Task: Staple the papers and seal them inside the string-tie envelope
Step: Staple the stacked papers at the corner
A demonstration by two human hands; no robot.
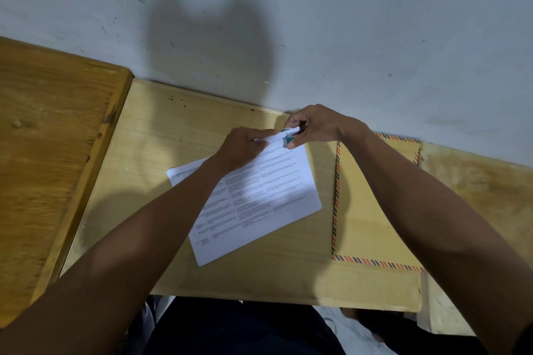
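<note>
R hand (315,127) fingers clamp a small green stapler (289,138) on the far corner of flat printed papers (259,196); L hand (245,147) fingers together, pressing sheets mid-desk (161,135), kraft envelope (363,210) w/ striped border at right edge.

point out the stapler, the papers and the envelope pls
stapler (288,139), head view, green body showing below the right hand's fingers.
papers (259,204), head view, middle of the printed top sheet.
envelope (363,210), head view, plain brown face inside the striped border.
</note>
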